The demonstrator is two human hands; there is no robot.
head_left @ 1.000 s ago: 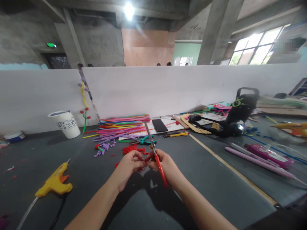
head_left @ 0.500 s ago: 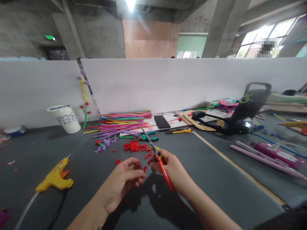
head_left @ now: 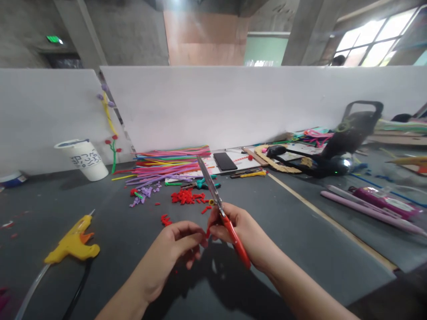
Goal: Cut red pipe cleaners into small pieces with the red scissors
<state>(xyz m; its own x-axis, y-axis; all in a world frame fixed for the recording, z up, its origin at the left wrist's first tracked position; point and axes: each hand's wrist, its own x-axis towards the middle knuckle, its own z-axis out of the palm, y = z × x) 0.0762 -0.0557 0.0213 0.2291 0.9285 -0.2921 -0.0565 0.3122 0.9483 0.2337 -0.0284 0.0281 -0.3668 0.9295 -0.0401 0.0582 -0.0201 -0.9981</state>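
My right hand (head_left: 248,233) is wrapped round red-handled scissors (head_left: 236,240), their blades closed together and pointing up and away from me. Between the fingertips of both hands is a short piece of red pipe cleaner (head_left: 208,232). My left hand (head_left: 170,251) pinches its near end, mostly covered by the fingers, while my right thumb and forefinger meet the other end. Just beyond the hands lies a heap of cut red pipe cleaner pieces (head_left: 187,196), and a smaller red cluster (head_left: 165,220) rests nearer my left hand.
A yellow glue gun (head_left: 71,242) lies at left, before a white cup (head_left: 83,160). Long pipe cleaners (head_left: 167,166), purple pieces (head_left: 143,195), teal-handled pliers (head_left: 202,183) and a phone (head_left: 225,161) lie further back. On the right are a black lamp-like device (head_left: 333,164) and a purple object (head_left: 383,204).
My hands have come together, and my right fingertips now touch the red piece that my left hand held alone. The scissors have tipped more upright. The camera view has tilted slightly down.
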